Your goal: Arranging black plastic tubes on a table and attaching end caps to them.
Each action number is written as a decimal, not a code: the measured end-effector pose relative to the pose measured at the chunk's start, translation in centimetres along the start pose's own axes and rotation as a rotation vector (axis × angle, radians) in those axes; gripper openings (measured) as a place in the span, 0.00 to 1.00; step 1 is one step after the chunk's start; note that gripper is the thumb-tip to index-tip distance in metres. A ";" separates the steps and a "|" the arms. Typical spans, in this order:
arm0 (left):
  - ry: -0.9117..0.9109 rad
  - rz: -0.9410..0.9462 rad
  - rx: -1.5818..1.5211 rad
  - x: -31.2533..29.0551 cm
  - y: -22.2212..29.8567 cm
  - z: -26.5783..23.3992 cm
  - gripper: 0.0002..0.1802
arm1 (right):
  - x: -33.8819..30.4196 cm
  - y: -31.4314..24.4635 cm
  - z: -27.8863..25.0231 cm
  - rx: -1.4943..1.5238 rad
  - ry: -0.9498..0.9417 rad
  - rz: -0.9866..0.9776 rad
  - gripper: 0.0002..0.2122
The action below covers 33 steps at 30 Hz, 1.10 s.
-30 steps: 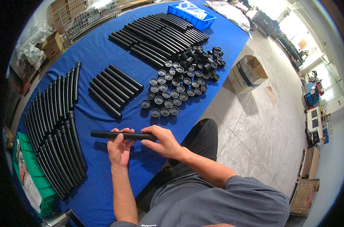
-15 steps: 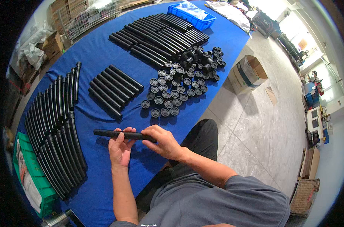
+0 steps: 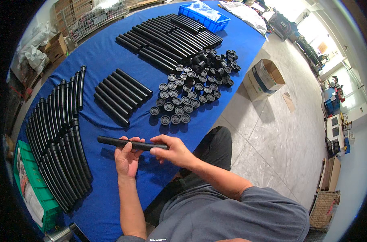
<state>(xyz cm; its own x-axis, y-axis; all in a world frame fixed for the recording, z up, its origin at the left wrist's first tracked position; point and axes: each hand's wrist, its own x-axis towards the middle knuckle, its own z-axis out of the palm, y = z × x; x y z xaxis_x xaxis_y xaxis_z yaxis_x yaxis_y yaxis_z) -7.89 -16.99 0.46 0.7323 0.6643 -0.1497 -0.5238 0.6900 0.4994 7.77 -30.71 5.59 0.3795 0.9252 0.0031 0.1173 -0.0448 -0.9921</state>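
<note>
A black tube is held nearly level above the blue-covered table, its left end sticking out free. My left hand supports it from below near the middle, thumb and fingers closed round it. At the tube's right end, my right hand grips it between thumb and fingers; a collar shows there, partly covered by the fingers. Beyond my hands lie several loose round black caps, many showing ringed faces. A short row of plain black tubes rests just left of the caps.
Tubes with thicker ends fan out at the left, beside a green crate. More plain tubes lie at the far side near a blue bin. An opened cardboard box stands on the floor right of the table.
The tube has shifted slightly left. My right hand's fingers have moved round its right end, which now shows more between them. My left hand keeps its hold.
</note>
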 end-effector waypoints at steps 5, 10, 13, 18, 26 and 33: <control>0.031 -0.042 0.006 0.0 -0.2 1.0 0.11 | 0.5 1.1 0.0 -0.503 0.132 -0.545 0.18; 0.008 -0.005 0.021 -0.1 0.1 0.5 0.12 | 0.0 -1.9 -0.4 -0.006 -0.074 0.249 0.19; 0.082 -0.012 0.063 0.0 -0.5 1.0 0.11 | 0.3 -0.1 -0.7 0.221 -0.108 0.390 0.19; 0.037 -0.012 0.010 0.0 0.0 0.1 0.11 | -0.2 -0.4 0.5 -0.381 0.064 -0.305 0.19; 0.020 -0.050 0.019 0.0 -0.1 0.6 0.11 | -0.1 0.3 0.6 -0.495 0.082 -0.528 0.20; 0.050 -0.012 0.041 -0.1 0.0 0.7 0.10 | 0.2 0.0 0.5 -0.257 0.041 -0.134 0.19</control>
<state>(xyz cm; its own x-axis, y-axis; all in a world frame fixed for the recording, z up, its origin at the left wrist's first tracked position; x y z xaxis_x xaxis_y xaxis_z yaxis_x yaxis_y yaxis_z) -7.63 -17.25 1.04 0.7152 0.6702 -0.1983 -0.4962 0.6866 0.5314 7.38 -30.38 5.57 0.3813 0.9134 0.1424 0.3955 -0.0220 -0.9182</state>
